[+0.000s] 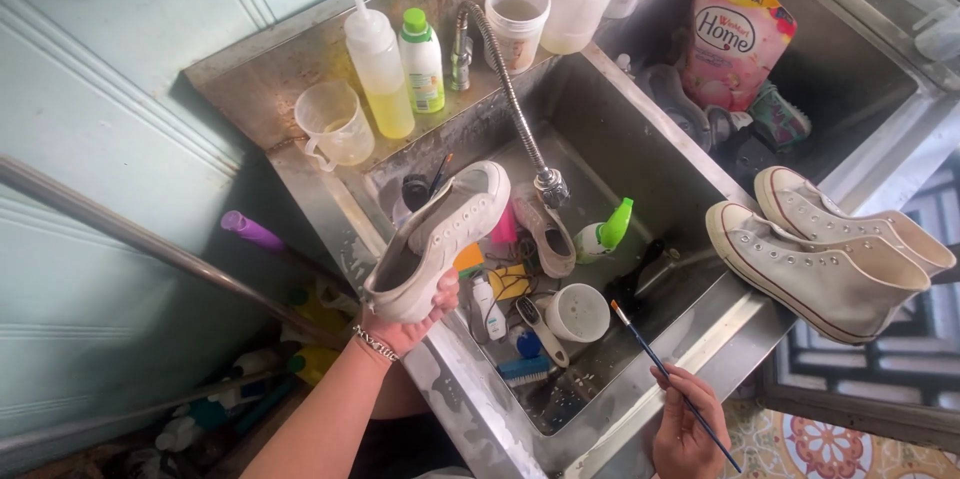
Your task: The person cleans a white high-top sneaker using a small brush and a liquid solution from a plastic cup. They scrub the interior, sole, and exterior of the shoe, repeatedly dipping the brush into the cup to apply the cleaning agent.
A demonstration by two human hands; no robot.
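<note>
White shoe [440, 239] heel-down in left grip [412, 324], over sink [640, 154].

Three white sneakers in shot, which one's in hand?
The low-top sneaker over the sink, gripped at its heel by the left hand. The two high-tops rest untouched on the sink's right rim.

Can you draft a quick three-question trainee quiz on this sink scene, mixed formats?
1. True or false: the left hand holds the white canvas low-top shoe over the stainless steel sink.
2. What does the right hand hold? A) a scrubbing brush B) a thin dark-handled paintbrush C) a sponge
3. How many white canvas high-top sneakers rest on the sink's right edge?

Key: 1 true; 2 B; 3 two, lying side by side on the rim.
</note>
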